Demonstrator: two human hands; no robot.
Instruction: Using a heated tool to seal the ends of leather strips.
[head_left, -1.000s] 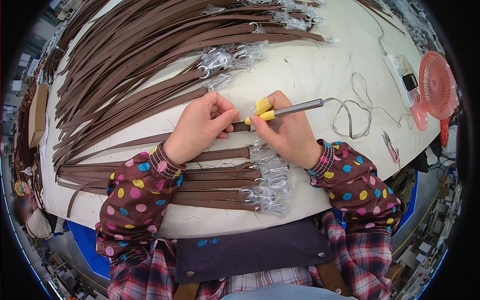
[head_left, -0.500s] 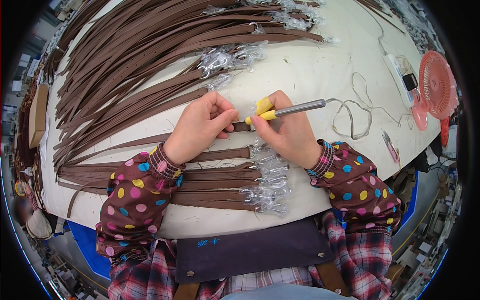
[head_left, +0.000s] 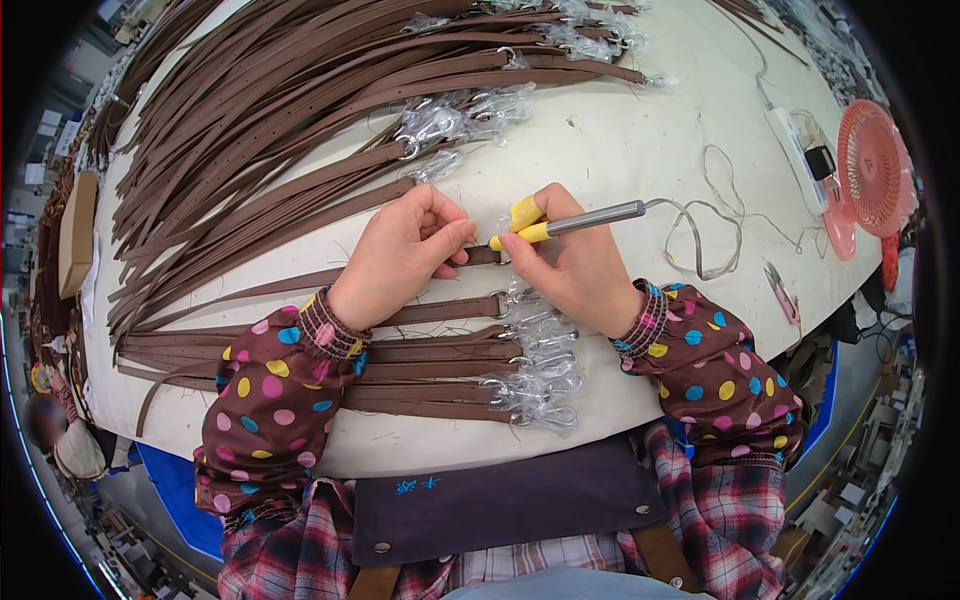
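My left hand [head_left: 400, 250] is closed, thumb and fingers pinching a brown strap [head_left: 482, 256] close to its ring end. My right hand [head_left: 585, 275] grips a corded pen-shaped tool [head_left: 598, 215] with a yellow grip and a grey barrel. Yellow wrapping [head_left: 524, 212] covers a finger of that hand. The yellow end of the tool is right at the strap's end; its tip and the exact contact are hard to make out. Nearer my body, several more brown straps [head_left: 430, 368] lie side by side, their metal clasps in clear plastic wrap [head_left: 545, 370].
A big pile of brown straps [head_left: 260, 120] spreads over the far left of the white table [head_left: 640, 150]. On the right are a white power strip [head_left: 795, 150], a pink fan [head_left: 872, 165], the tool's looping cord [head_left: 705, 272] and pink-handled snips [head_left: 782, 292]. A cardboard box [head_left: 77, 235] stands at the left edge.
The tool's grey rear end has shifted slightly left in my right hand. Otherwise both hands and the strap stay in nearly the same place.
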